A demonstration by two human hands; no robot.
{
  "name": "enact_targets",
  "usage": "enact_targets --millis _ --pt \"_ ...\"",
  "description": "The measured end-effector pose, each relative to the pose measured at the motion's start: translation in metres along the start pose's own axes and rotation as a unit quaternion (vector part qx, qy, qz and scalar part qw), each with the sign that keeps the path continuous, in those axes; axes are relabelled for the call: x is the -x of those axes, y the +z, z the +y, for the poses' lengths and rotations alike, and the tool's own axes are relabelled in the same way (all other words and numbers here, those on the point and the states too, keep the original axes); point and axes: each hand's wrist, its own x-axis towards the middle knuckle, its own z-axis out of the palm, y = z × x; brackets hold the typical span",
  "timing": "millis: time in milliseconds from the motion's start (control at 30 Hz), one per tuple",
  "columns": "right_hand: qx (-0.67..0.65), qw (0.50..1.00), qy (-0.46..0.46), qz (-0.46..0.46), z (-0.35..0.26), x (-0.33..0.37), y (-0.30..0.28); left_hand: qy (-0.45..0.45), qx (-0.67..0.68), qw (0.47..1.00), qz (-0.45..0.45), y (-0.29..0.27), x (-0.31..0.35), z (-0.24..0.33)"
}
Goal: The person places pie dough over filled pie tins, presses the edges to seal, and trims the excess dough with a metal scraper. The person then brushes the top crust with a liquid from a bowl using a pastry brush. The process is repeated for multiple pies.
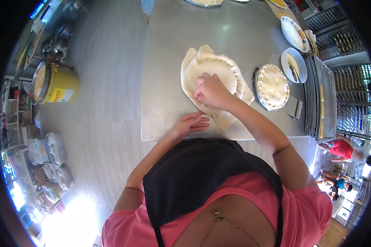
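Dough sheet (226, 70) lies under R hand (213, 92), fingers curled, can't tell if pinching; L hand (189, 124), loosely open w/o load, is by near edge.

Pale, uncooked pie dough (219, 70) lies spread, its far and right rim crimped, ragged flaps outside, toward the metal surface's (165, 82) near-left corner.

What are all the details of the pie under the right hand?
The pie is pale, raw-looking dough on the metal table. A crimped ridge curves along its far and right sides; loose flaps spread outside. The curled right hand seemingly touches its left side; the left hand is by its near edge.
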Motion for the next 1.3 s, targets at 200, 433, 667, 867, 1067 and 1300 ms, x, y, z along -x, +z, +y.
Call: enact_targets --millis 200,433,667,867,1067,1300 --pt "0.128 0.991 0.004 0.044 -0.017 -0.019 0.008 0.015 -0.019 0.999 0.026 -0.01 0.005 0.008" --pt "0.088 0.99 0.075 0.078 -0.004 -0.033 0.015 0.032 -0.022 0.996 0.075 -0.014 0.007 0.015" --pt "0.058 0.975 0.161 0.145 0.004 -0.049 0.02 0.053 -0.059 0.991 0.103 -0.021 0.006 0.029" --pt "0.012 0.985 0.165 0.049 0.004 -0.056 0.034 0.074 -0.072 0.992 0.072 -0.018 -0.011 0.028" --pt "0.0 0.998 0.027 0.049 -0.001 -0.014 0.024 0.043 0.072 0.996 -0.03 0.016 -0.02 -0.002" --pt "0.057 0.997 0.031 0.051 -0.001 -0.01 0.012 -0.061 -0.065 0.99 -0.112 0.003 -0.033 0.006"
